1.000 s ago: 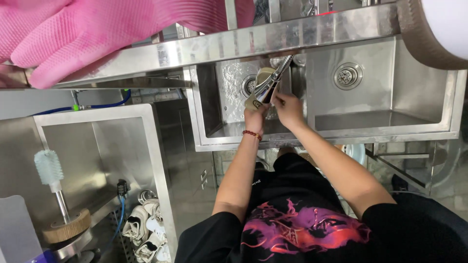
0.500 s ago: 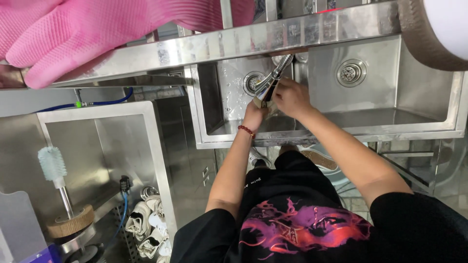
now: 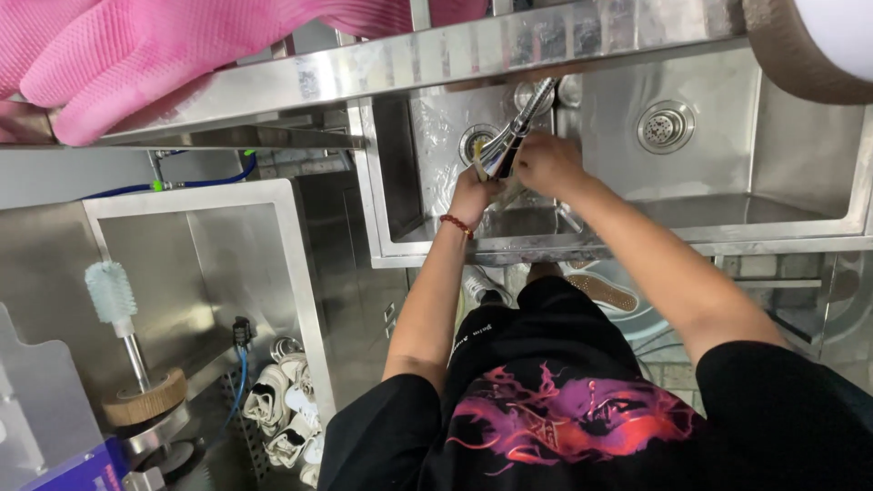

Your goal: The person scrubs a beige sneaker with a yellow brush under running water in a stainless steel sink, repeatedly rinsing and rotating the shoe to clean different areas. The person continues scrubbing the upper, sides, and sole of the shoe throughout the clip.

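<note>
Sink (image 3: 823, 214) taking up the top right, stainless steel, two basins side by side. Left basin (image 3: 436, 136) holding both hands plus a drain mostly covered by them; right basin (image 3: 727, 173) showing just its round drain (image 3: 666, 126) and bare metal. Faucet (image 3: 520, 123) slanting down over the left basin, spout ending right between the hands.

Left hand (image 3: 475, 193) reaching up under the spout, red bead bracelet (image 3: 456, 225) sitting on the wrist, fingers wrapping around a small dark-and-yellowish item (image 3: 496, 164) pressed up against the faucet. Can't really tell what that item is, too small and half hidden. Right hand (image 3: 546, 164) curling over it from the other side, fingers closing together on it too, touching the left hand.

Pink rubber gloves (image 3: 136, 55) draping over the steel shelf (image 3: 455, 55) along the top, blocking the upper left. Down low on the left, open steel cabinet (image 3: 227, 236) with a pale bristle brush (image 3: 110, 293) standing upright on a metal rod above a wooden disc (image 3: 144, 397). Pile of white sneakers (image 3: 286, 409) lying at the cabinet's foot. Another shoe, sole up (image 3: 605, 291), sitting in a tub under the sink, just past the black shirt.
</note>
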